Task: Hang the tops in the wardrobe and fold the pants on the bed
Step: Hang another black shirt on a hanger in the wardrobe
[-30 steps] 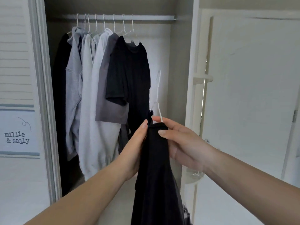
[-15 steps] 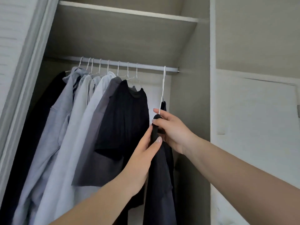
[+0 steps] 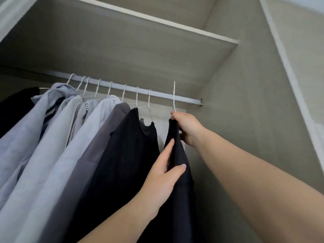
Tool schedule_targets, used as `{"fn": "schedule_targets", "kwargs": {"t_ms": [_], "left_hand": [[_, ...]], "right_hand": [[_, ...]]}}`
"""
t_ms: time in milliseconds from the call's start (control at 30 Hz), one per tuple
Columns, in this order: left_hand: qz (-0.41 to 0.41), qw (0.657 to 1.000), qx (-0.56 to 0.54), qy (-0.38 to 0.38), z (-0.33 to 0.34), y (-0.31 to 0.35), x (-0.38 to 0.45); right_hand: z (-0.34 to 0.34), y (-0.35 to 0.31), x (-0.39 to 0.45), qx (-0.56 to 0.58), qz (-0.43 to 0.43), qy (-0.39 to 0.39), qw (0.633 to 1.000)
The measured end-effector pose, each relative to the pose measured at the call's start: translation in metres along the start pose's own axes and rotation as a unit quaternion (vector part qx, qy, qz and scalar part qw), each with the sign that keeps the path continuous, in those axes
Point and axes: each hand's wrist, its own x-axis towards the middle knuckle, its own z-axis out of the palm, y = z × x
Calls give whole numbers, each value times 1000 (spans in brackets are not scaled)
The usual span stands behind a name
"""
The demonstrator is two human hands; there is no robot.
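1. Hung tops [image 3: 73, 130] crowd rail's [image 3: 185, 98] left and middle; could snag incoming top.
2. Left hand [image 3: 163, 179] pinching black top [image 3: 177, 155] lower down; tugging could slide it off.
3. Right hand [image 3: 185, 127] clamped at hanger [image 3: 174, 95] neck near rail's right end; hook may miss rail.

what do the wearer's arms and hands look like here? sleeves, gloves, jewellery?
Both forearms are bare as far as the frame shows, no sleeves in view. The left hand and right hand wear no gloves; no rings, watch or wristbands visible. The left thumbnail looks short, without coloured polish.
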Motion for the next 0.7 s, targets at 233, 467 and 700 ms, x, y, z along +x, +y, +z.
{"fn": "schedule_targets", "kwargs": {"t_ms": [233, 467, 700], "left_hand": [[-2, 999, 32, -4, -40, -30, 46], [-21, 999, 42, -9, -61, -52, 51], [-60, 996, 64, 31, -64, -41, 11]], "right_hand": [[27, 17, 82, 7, 4, 24, 1000], [33, 49, 112, -10, 17, 10, 1000], [34, 84, 61, 111, -36, -13, 993]]}}
